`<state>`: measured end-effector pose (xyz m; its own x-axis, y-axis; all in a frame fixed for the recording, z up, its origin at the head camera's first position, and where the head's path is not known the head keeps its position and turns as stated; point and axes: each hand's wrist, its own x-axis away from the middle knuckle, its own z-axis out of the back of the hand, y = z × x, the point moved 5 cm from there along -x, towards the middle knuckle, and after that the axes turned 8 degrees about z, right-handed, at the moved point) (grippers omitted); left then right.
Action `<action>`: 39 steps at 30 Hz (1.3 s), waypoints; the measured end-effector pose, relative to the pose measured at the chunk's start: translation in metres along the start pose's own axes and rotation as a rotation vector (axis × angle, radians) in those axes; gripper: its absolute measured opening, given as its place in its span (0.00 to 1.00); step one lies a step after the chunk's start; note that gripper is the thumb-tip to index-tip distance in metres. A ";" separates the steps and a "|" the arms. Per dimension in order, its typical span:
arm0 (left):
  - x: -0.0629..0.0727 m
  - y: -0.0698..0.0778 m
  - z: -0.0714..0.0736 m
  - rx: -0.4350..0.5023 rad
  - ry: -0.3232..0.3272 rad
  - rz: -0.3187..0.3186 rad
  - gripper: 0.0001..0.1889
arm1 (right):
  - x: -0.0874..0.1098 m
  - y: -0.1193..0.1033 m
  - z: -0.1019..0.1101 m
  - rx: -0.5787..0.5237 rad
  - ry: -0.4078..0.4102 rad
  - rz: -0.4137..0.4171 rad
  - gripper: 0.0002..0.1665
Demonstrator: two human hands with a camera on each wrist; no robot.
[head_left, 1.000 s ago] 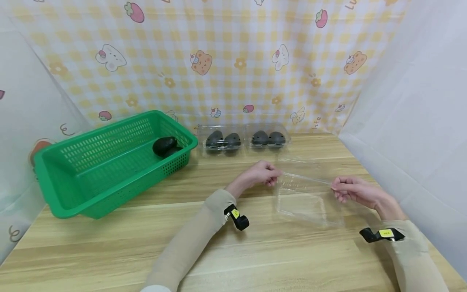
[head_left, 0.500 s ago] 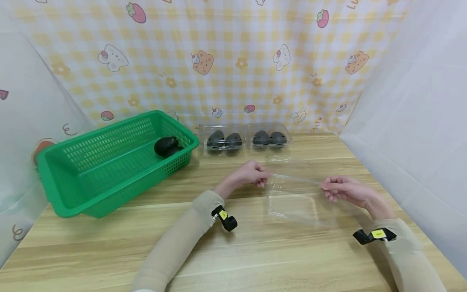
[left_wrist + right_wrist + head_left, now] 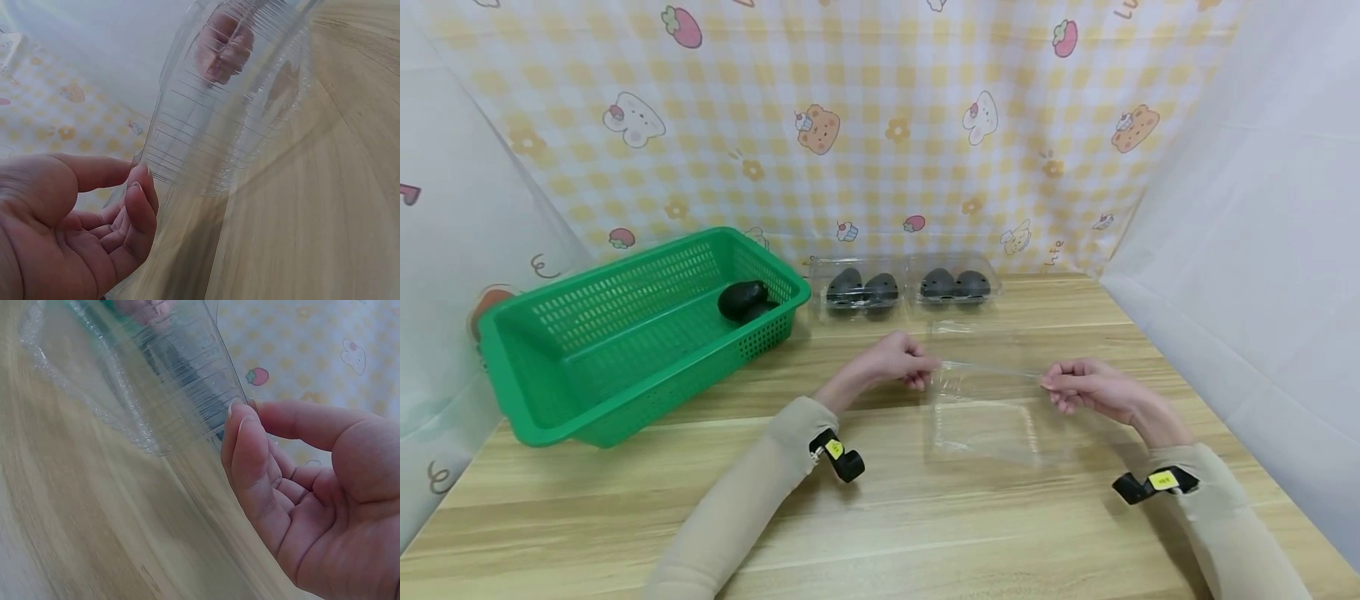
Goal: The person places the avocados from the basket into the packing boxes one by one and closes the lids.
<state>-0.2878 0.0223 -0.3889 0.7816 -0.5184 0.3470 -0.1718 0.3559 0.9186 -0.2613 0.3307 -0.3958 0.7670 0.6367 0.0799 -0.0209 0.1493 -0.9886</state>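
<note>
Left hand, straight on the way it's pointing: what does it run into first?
The clear plastic container, whose edge the left hand pinches. Beyond, roughly in line, comes the right hand, pinching that edge farther along, though depth is hard to judge.

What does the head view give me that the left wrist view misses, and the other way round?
Head view only: the green basket holding dark fruit, two filled boxes at the back, and the sleeves.
Left wrist view only: the left hand from its palm side.
Both: that hand pinching the clear container's rim, the right hand, the table and the checked cloth.
</note>
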 end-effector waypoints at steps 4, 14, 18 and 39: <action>0.007 -0.001 0.005 -0.024 0.000 0.000 0.14 | -0.005 -0.001 -0.005 -0.014 -0.022 0.020 0.08; 0.022 -0.005 0.016 -0.042 0.007 0.003 0.13 | -0.017 -0.002 -0.017 -0.043 -0.096 0.056 0.06; 0.026 -0.009 0.023 -0.037 0.027 0.007 0.13 | -0.024 -0.002 -0.022 -0.063 -0.100 0.052 0.06; 0.056 -0.026 0.047 -0.008 0.091 -0.001 0.14 | -0.057 -0.007 -0.051 -0.092 -0.027 0.061 0.04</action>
<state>-0.2679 -0.0522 -0.3849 0.8332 -0.4457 0.3274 -0.1665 0.3623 0.9171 -0.2717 0.2548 -0.3996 0.7484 0.6629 0.0212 -0.0072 0.0401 -0.9992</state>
